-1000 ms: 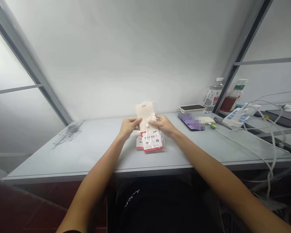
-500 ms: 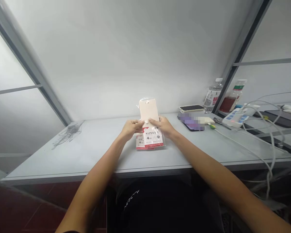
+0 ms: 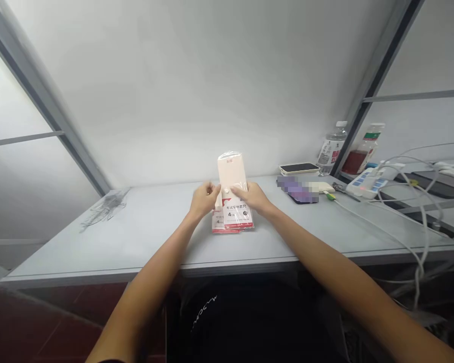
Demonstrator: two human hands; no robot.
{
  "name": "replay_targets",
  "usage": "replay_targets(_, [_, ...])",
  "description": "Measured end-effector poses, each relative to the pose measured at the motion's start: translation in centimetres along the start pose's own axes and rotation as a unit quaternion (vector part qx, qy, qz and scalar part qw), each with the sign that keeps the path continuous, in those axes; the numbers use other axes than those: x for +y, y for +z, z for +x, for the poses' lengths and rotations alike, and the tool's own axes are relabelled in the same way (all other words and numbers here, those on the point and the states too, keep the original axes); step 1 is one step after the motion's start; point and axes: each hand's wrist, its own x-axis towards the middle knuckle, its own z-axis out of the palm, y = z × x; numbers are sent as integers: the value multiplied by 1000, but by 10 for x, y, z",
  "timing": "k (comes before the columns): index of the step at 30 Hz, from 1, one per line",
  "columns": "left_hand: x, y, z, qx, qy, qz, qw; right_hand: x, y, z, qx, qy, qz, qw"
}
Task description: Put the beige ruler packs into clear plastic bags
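Both my hands pinch a clear plastic packet (image 3: 231, 174) at its sides, around a small white button. It stands almost upright, showing a pale pink card above a white and red printed label with Chinese text. My left hand (image 3: 203, 199) grips the packet's left edge and my right hand (image 3: 251, 196) its right edge. Under it, a second similar packet (image 3: 220, 225) lies on the pale grey table (image 3: 136, 237), partly hidden by the first.
At the back right lie a phone (image 3: 299, 168), a pixel-blurred purple tablet (image 3: 297, 191), several bottles (image 3: 331, 150) and a power strip (image 3: 366, 182) with white cables trailing over the table edge. A grey sketch-like mark (image 3: 105, 207) sits at the left.
The held packet has turned from tilted to nearly upright, and its printed label now shows more fully above the packet on the table. My hands stay on it.
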Motion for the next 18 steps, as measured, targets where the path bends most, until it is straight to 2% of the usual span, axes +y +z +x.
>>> replay_targets(3, [0, 3, -2, -50, 18, -6, 999, -1, 1, -1, -9, -2, -22, 1000])
replay_targets(6, [4, 5, -3, -54, 38, -9, 998, -2, 1, -2, -4, -3, -10, 1000])
replay_targets(9, [6, 4, -1, -65, 41, -55, 996, -5, 0, -3, -2, -6, 25, 1000])
replay_targets(14, [5, 6, 1, -89, -15, -204, 975, -9, 2, -5, -20, -10, 73, 997])
replay_targets(18, [2, 9, -1, -120, -57, -219, 966, -10, 3, -6, -32, -18, 85, 996])
